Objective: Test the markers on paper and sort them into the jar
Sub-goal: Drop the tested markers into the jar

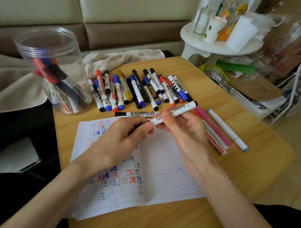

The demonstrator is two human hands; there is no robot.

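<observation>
Hands are clamping a white-barrelled marker, left hand on black cap, right hand on barrel; a jerk could smear ink.

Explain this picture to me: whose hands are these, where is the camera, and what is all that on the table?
There is no machine here. A person wears a camera on the head, so you look down at their own two hands. The left hand and right hand both grip one white marker, the left at its black end. On the wooden table lie a lined paper covered in test scribbles, a row of markers, and a clear jar with some markers inside.
</observation>
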